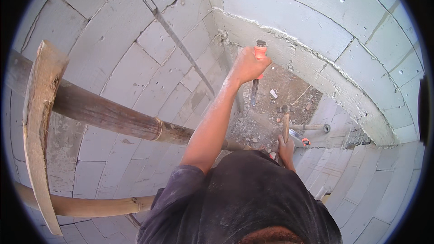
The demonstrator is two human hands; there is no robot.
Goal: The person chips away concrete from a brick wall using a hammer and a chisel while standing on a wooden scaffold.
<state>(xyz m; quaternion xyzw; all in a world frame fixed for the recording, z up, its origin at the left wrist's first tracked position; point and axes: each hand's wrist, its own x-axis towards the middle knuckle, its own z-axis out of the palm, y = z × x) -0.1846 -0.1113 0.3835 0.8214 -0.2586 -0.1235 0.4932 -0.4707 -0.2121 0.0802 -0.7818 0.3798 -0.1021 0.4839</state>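
Observation:
My left hand [250, 66] is closed around the orange grip of a chisel [260, 53]. The chisel's dark struck end points up past my fist, and its narrow metal blade points down beside the wall corner. Whether the tip touches anything is unclear. Lower and to the right, my right hand [285, 151] is wrapped round the wooden handle of a hammer [285, 126]. The hammer's small metal head is uppermost, apart from the chisel. Just right of that hand is a grey piece with an orange end [306, 142], its kind unclear.
Pale block walls [312, 9] stand ahead and at both sides, with a rough concrete beam [289, 40] along the far one. Bamboo poles [108, 110] and an upright wooden plank [38, 126] cross the left. Below lies ground with rubble [282, 88]. Another pole's end [326, 128] shows at right.

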